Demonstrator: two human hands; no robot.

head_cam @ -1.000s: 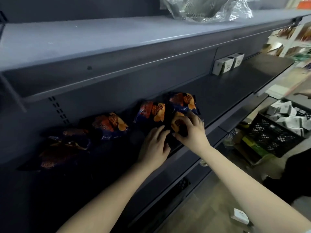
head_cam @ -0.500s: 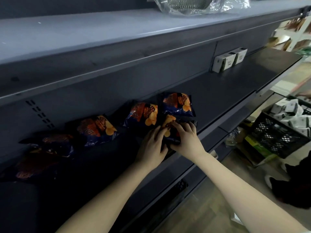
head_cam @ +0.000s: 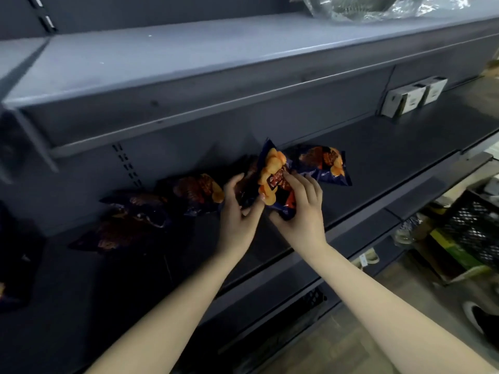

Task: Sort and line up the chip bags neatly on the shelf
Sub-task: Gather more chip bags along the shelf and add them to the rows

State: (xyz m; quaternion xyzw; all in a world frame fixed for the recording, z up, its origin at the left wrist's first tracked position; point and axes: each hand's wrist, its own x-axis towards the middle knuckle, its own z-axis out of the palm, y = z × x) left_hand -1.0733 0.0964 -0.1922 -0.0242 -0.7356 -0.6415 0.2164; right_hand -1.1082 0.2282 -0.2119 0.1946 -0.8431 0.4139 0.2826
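On the dark grey metal shelf point(head_cam: 383, 163), a dark blue chip bag printed with orange puffs point(head_cam: 271, 182) is held tilted up on end between both hands. It is gripped from below and in front by the curled right hand point(head_cam: 299, 211), and its left edge is pinched by the curled left hand point(head_cam: 236, 211). Matching bags are laid along the shelf back, one just right point(head_cam: 324, 166), others left point(head_cam: 199, 193).
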